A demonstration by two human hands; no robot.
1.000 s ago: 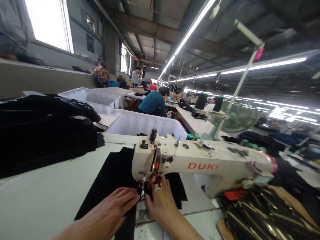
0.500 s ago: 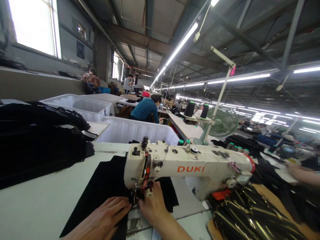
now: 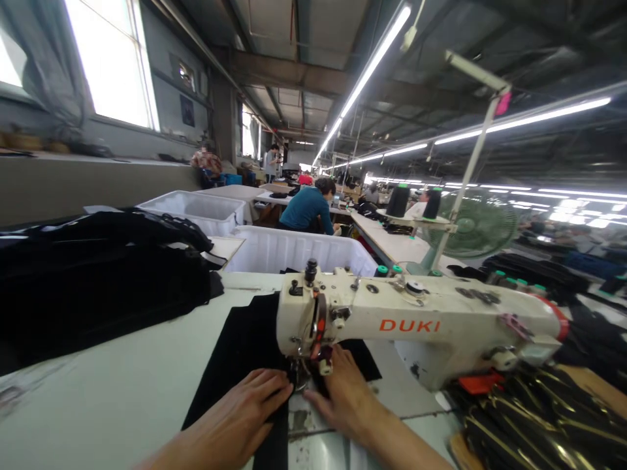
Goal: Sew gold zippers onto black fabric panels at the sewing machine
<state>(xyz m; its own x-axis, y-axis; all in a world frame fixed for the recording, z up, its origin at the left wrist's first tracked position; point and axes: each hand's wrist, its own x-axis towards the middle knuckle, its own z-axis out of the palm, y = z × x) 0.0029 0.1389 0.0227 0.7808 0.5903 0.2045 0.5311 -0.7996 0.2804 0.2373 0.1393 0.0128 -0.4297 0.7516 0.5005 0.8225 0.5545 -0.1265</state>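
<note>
Resting flat on soft black cloth, my left hand is just left of the sewing machine's metal foot, fingers straight and not curled around anything. My right hand is just right of that foot, thumb spread away; the machine hides some fingertips, so I can't tell if they pinch. The cloth has straight edges and lies under the machine's head, showing on both sides. The machine is hard, smooth and creamy white. Left of it sits a big floppy black heap. Behind it is a white bin with bumpy walls. By its right end, bunched stripy cloth shines with gold lines.
</note>
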